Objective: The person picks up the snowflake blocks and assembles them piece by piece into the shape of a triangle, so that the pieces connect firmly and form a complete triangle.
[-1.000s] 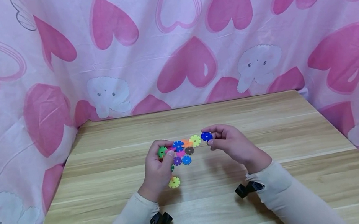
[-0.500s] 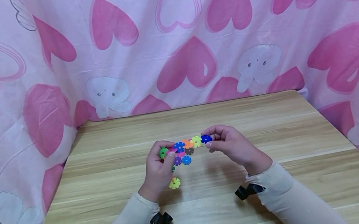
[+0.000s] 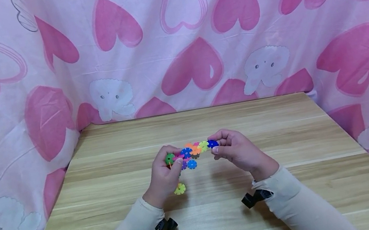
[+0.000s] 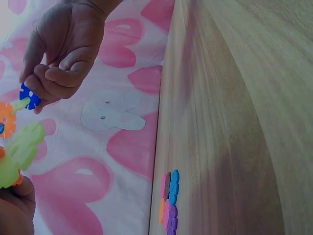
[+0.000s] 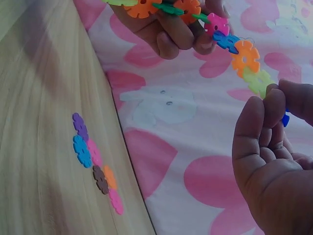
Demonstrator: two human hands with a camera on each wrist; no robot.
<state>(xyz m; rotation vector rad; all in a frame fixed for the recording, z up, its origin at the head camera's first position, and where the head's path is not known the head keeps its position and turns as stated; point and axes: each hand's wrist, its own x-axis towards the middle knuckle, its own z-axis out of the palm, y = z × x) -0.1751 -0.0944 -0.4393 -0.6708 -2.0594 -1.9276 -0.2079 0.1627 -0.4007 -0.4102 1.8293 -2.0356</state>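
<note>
My left hand [image 3: 162, 174] grips a chain of interlocking snowflake discs between thumb and fingers, held above the table. From it the chain runs right through a blue disc [image 3: 186, 153], an orange disc [image 3: 195, 150] and a yellow-green disc [image 4: 20, 104]. At that end my right hand [image 3: 238, 150] pinches a dark blue snowflake disc [image 3: 212, 143], whose edge meets the yellow-green one. The right wrist view shows the chain's orange [image 5: 246, 58] and pink [image 5: 216, 24] discs, while fingers mostly hide the dark blue one. A yellow disc [image 3: 179, 189] hangs below my left hand.
Several loose discs lie on the wooden table [image 3: 260, 119] beneath the chain, among them a purple disc [image 5: 79, 127], a light blue disc [image 5: 82, 151] and a brown disc [image 5: 100, 179]. A pink heart-patterned cloth [image 3: 191, 66] stands behind the table and along both sides.
The dark blue disc, first apart from the chain's yellow-green end disc, now meets it. My left hand has shifted slightly down and right with the chain, and the yellow-green disc has turned a little.
</note>
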